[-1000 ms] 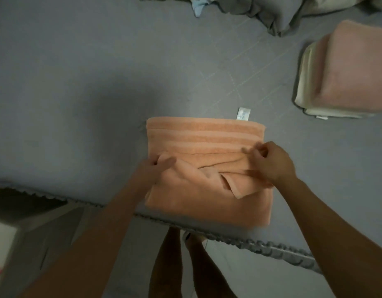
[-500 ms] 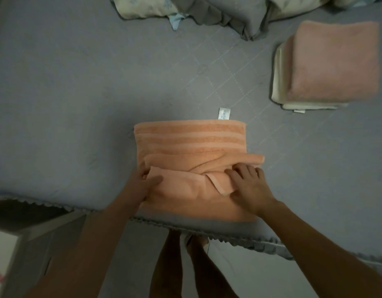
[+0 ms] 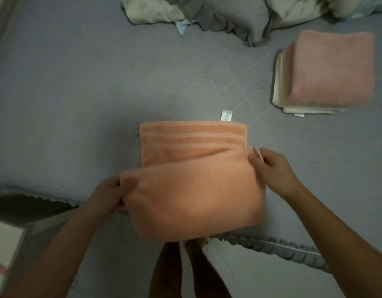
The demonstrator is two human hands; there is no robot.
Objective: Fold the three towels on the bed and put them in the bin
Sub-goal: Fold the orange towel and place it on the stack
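Note:
An orange striped towel (image 3: 192, 160) lies near the front edge of the grey bed (image 3: 78, 93), a white label sticking out at its far edge. Its near half is lifted off the bed. My left hand (image 3: 112, 194) pinches the near left corner, and my right hand (image 3: 269, 168) grips the right corner. At the back right sits a folded pink towel (image 3: 331, 67) stacked on a folded cream towel (image 3: 280, 91). No bin is in view.
Crumpled bedding and a grey frilled pillow (image 3: 228, 16) lie along the far side of the bed. The bed's scalloped front edge (image 3: 282, 246) runs below the towel. My legs show beneath it, and a pale piece of furniture (image 3: 5, 244) stands at the lower left.
Both hands have moved from the rumpled middle fold out to the towel's near corners and raised the near half, which now hangs smooth between them.

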